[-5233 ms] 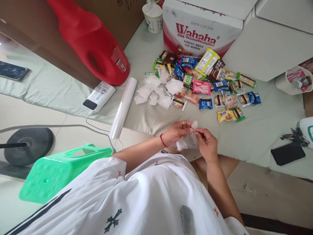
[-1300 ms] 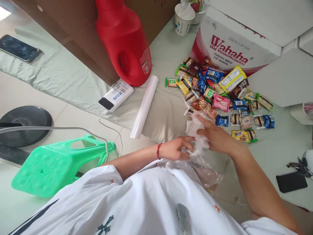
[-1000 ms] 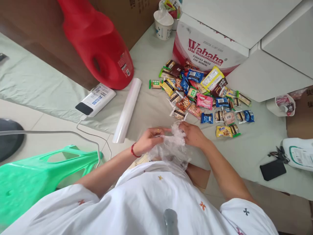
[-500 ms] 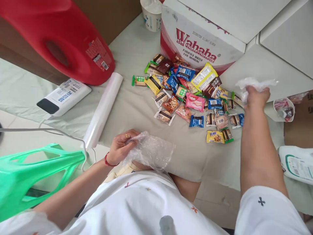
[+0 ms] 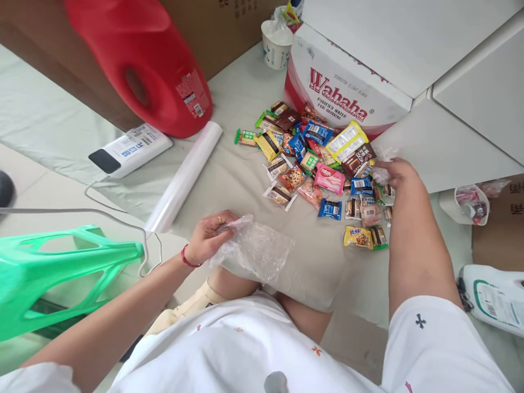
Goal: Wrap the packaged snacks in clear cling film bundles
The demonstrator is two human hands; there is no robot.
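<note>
My left hand [image 5: 210,237] is closed on one edge of a clear plastic bag [image 5: 262,248], which hangs flat over my lap. At the right side of the snack pile, my right hand [image 5: 397,172] grips a crumpled piece of clear plastic [image 5: 381,173]; its fingertips are partly hidden. Small wrapped snacks lie heaped in front of me, among them a pink nabati packet [image 5: 329,179], a brown cocoa packet [image 5: 358,159] near my right fingers, and a yellow cookie packet [image 5: 357,237] at the near edge.
Behind the snacks stands a Wahaha water carton [image 5: 338,90], with a paper cup [image 5: 277,46] beside it. A plastic roll [image 5: 184,177], red jug [image 5: 164,71] and white device [image 5: 131,150] are on the left. A green stool [image 5: 61,273] is lower left, a white bottle [image 5: 493,297] right.
My right hand has moved left and down to the pile's right side with the crumpled plastic. My left hand keeps hold of the bag. The camera view has shifted slightly.
</note>
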